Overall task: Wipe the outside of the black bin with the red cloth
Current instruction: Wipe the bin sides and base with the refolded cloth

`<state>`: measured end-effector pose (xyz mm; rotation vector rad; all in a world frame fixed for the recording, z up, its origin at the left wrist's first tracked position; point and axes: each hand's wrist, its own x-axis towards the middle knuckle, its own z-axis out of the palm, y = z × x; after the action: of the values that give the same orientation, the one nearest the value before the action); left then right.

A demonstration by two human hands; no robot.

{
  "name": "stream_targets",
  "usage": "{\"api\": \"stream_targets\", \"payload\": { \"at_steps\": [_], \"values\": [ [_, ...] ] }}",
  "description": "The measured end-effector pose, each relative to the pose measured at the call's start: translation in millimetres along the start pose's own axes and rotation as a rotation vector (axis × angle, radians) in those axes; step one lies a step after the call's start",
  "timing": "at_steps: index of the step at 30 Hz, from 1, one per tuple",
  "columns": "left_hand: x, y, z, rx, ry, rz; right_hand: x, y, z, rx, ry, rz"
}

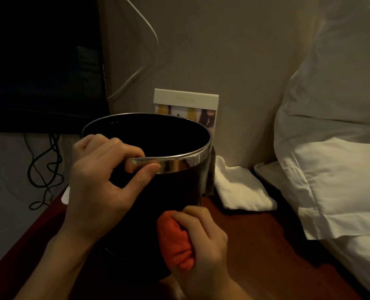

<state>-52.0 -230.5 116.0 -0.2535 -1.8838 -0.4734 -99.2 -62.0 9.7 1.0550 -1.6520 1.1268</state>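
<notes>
I am steadying the black bin [171, 191] by pinching its rim with my left hand [106, 180] while my right hand [201, 241], bunching the red cloth [175, 241], is seemingly rubbing its lower wall, and I should next be sweeping sideways.

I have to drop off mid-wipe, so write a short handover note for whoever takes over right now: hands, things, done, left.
Left hand grips the black bin at its metal rim, thumb outside, fingers over the edge, steadying it.
Right hand holds the bunched red cloth against the bin's lower front wall.
The bin stands upright on the reddish-brown table; a folded white towel lies to its right.
Done: wiping under way; how much is cleaned cannot be told.
Left: probably the remaining outside wall, turning the bin.
</notes>
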Motion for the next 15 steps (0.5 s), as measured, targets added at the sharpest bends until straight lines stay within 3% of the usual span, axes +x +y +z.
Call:
{"api": "stream_targets", "payload": {
  "at_steps": [5, 11, 15],
  "values": [
    [0, -1, 0, -0.012, 0.007, 0.012, -26, 4, 12, -0.106, -0.124, -0.080],
    [1, 0, -1, -0.017, 0.005, 0.012, 7, 0, -2, -0.045, 0.021, -0.002],
    [1, -1, 0, -0.019, 0.009, 0.022, -21, 1, 11, -0.092, -0.074, -0.009]
  ]
}}
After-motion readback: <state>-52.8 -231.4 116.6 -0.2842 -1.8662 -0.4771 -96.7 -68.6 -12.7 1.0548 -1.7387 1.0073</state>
